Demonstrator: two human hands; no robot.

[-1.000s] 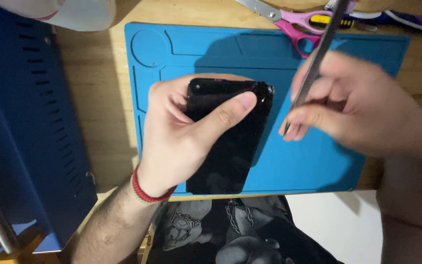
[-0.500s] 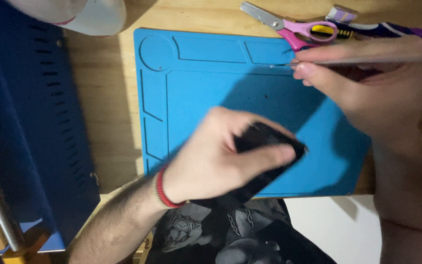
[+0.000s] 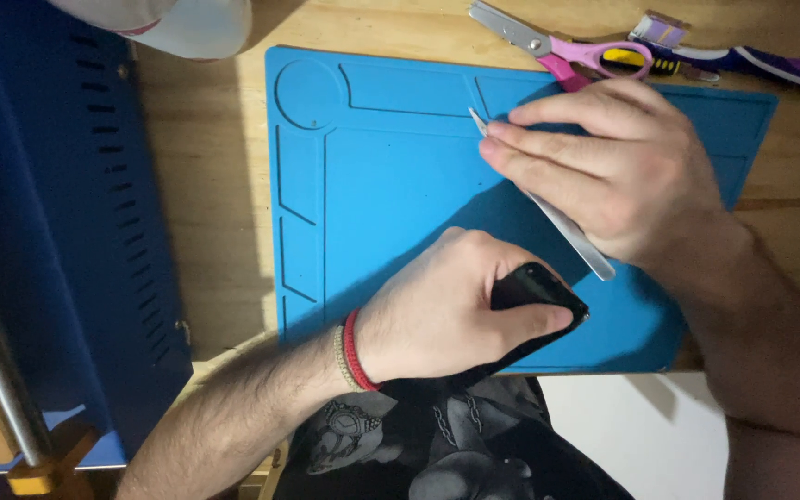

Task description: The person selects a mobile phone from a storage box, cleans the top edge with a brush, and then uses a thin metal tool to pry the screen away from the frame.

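over the blue mat (image 3: pixel 391 185): left hand (image 3: pixel 437 310) clamped round a black phone (image 3: pixel 534 289) at the near edge, tilted for access; right hand (image 3: pixel 604 167) pressing metal tweezers (image 3: pixel 562 227) flat, fingers extended.

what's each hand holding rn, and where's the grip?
Left hand: black phone, grip around its upper end, thumb along the edge. Right hand: metal tweezers, pinned flat under fingers mid-length, both ends showing.

We see the left hand (image 3: pixel 437 310) wrapped around a black phone (image 3: pixel 534 292) over the blue mat (image 3: pixel 391 176). Above that grip, the right hand (image 3: pixel 604 171) pinches thin metal tweezers (image 3: pixel 567 227). Pink scissors (image 3: pixel 567 51) lie beyond the fingers.
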